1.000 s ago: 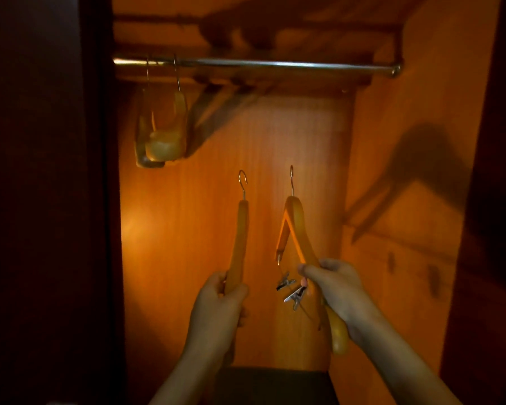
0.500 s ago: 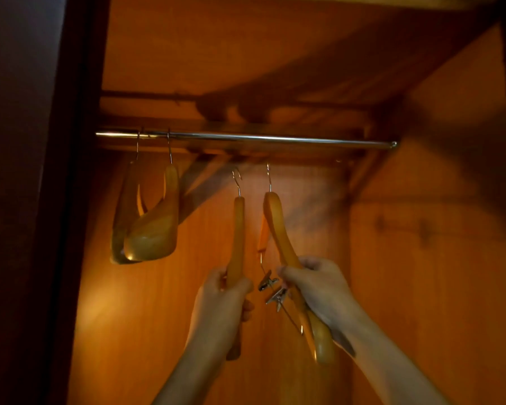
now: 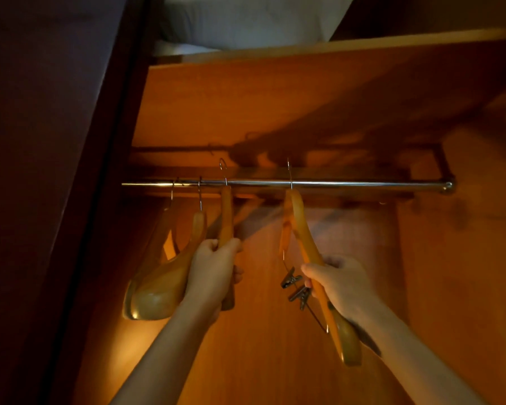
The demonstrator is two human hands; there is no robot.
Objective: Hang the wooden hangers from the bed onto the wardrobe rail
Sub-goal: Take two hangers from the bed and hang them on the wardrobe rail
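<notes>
A shiny metal rail [image 3: 348, 184] runs across the inside of the wardrobe. My left hand [image 3: 214, 270] grips a wooden hanger [image 3: 226, 217] edge-on, its wire hook reaching above the rail. My right hand [image 3: 342, 283] grips a second wooden hanger [image 3: 300, 226] by its lower arm; its hook also rises past the rail. Two metal clips [image 3: 295, 289] dangle from this hanger's wire bar beside my right thumb. Two more wooden hangers [image 3: 164, 285] hang from the rail at its left end, just left of my left hand.
The wardrobe's dark door frame [image 3: 100, 200] stands at the left. A shelf board [image 3: 304, 49] lies above the rail with a grey pillow [image 3: 246, 21] on top. The wardrobe's orange back panel [image 3: 260, 346] and right side wall [image 3: 465, 287] enclose the space.
Both hands have raised their hangers from well below the rail until the hooks reach above it. The hangers have spread further apart, and my view has tilted upward.
</notes>
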